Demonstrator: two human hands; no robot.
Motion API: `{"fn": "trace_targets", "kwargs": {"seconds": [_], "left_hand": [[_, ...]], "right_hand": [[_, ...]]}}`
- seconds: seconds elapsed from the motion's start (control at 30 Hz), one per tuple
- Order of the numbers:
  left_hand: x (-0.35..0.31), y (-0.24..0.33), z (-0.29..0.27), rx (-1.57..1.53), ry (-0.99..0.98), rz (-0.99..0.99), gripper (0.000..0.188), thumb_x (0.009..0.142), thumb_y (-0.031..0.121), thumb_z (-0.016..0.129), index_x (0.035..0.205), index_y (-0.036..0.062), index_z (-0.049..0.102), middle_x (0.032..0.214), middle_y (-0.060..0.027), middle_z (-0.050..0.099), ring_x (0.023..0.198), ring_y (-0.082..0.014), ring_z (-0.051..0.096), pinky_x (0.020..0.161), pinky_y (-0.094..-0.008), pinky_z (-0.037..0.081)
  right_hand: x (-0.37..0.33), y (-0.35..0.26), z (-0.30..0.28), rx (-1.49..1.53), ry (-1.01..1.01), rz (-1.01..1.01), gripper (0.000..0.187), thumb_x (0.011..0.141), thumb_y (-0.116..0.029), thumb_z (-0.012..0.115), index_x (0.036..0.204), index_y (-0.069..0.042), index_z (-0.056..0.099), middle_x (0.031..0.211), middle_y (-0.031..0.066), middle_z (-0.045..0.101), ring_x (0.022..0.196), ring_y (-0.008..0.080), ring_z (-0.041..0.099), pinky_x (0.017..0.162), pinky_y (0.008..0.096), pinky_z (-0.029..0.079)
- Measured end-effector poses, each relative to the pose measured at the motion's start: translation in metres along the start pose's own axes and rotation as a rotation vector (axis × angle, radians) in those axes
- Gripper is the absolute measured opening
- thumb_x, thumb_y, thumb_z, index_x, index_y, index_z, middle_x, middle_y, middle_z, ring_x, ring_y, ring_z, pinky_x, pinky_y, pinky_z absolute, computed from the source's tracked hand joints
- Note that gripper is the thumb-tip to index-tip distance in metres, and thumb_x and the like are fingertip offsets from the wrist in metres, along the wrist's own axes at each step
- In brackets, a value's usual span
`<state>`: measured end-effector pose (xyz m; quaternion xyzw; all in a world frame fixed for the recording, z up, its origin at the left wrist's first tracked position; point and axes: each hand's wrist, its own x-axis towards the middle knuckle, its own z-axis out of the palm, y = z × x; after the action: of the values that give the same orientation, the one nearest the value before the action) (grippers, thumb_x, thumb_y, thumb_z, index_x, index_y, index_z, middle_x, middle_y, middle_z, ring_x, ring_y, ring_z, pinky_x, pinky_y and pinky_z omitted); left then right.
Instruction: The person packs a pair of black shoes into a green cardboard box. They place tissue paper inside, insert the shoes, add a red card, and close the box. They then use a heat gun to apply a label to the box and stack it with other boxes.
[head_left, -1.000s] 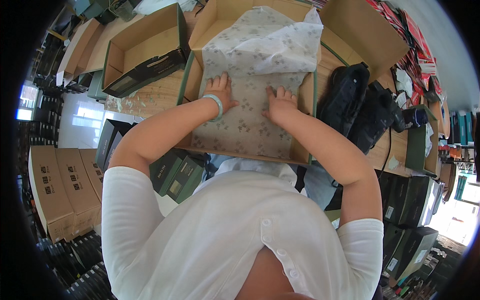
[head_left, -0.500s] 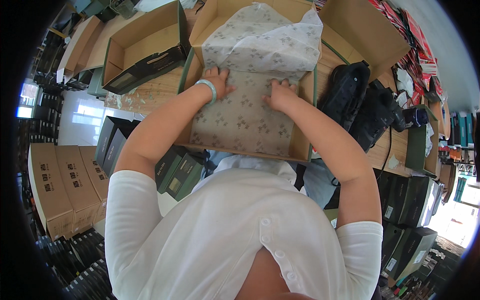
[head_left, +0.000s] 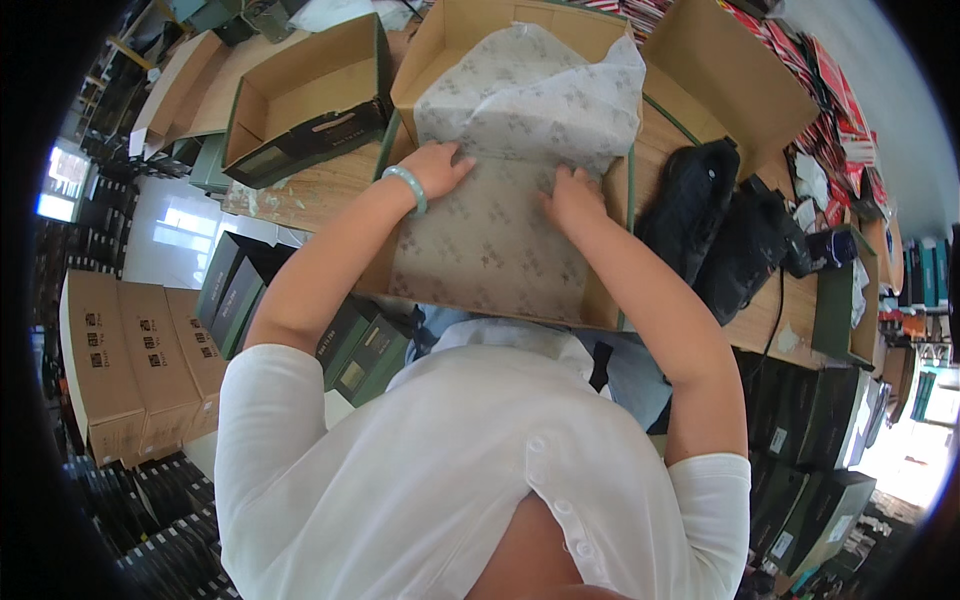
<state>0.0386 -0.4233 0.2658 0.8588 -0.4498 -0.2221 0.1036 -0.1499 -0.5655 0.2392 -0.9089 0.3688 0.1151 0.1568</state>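
In front of me an open shoe box point(head_left: 375, 272), brown inside and green outside, is lined with printed tissue paper point(head_left: 490, 255). The far part of the paper stands up against the raised brown lid point(head_left: 415, 70). My left hand point(head_left: 438, 172), below a pale bangle point(head_left: 408, 187), rests on the paper near the left wall, its fingers apart. Toward the right wall, my right hand point(head_left: 577, 200) presses on the paper with bent, parted fingers. Neither hand holds anything that I can see. A pair of black shoes point(head_left: 700, 205) lies just right of the box.
An empty open box point(head_left: 310, 90) stands at the back left. Brown cartons point(head_left: 140, 365) are stacked at the lower left, dark shoe boxes point(head_left: 815, 500) at the lower right. Behind the shoes is an open brown flap point(head_left: 730, 70); a black cord point(head_left: 775, 310) hangs over the table edge.
My hands have stayed on the tissue paper, moving slightly; the fingers of my right hand are more bent now. The whole view has shifted a little.
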Motion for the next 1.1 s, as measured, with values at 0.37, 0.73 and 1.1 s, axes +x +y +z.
{"fn": "trace_targets", "kwargs": {"seconds": [0.37,0.73,1.1], "left_hand": [[0.014,-0.157,-0.157,-0.324,0.875,-0.161,0.027,0.093,0.027,0.058,0.107,0.0054,0.066,0.093,-0.0111,0.069,0.088,-0.0236,0.066,0.080,-0.0324,0.050],[0.131,-0.262,-0.103,0.322,-0.309,-0.452,0.067,0.075,0.042,0.076,0.135,0.0187,0.057,0.132,-0.0082,0.060,0.119,-0.0278,0.058,0.098,-0.0456,0.047],[0.111,-0.229,-0.076,0.327,-0.052,-0.318,0.063,0.068,0.043,0.077,0.119,0.0080,0.066,0.115,-0.0164,0.068,0.110,-0.0289,0.065,0.093,-0.0409,0.051]], "right_hand": [[-0.016,-0.007,-0.005,0.092,0.175,-0.264,0.024,0.093,-0.025,0.057,0.104,-0.005,0.065,0.109,0.0158,0.058,0.103,0.0356,0.059,0.088,0.0459,0.050],[-0.007,0.000,0.004,0.115,0.204,-0.274,0.019,0.091,-0.023,0.059,0.099,-0.007,0.068,0.103,0.0164,0.061,0.096,0.0364,0.061,0.082,0.0441,0.051],[-0.010,-0.007,0.002,0.122,0.152,-0.244,0.022,0.093,-0.024,0.057,0.104,-0.008,0.066,0.104,0.0154,0.060,0.099,0.0352,0.060,0.084,0.0434,0.050]]}}
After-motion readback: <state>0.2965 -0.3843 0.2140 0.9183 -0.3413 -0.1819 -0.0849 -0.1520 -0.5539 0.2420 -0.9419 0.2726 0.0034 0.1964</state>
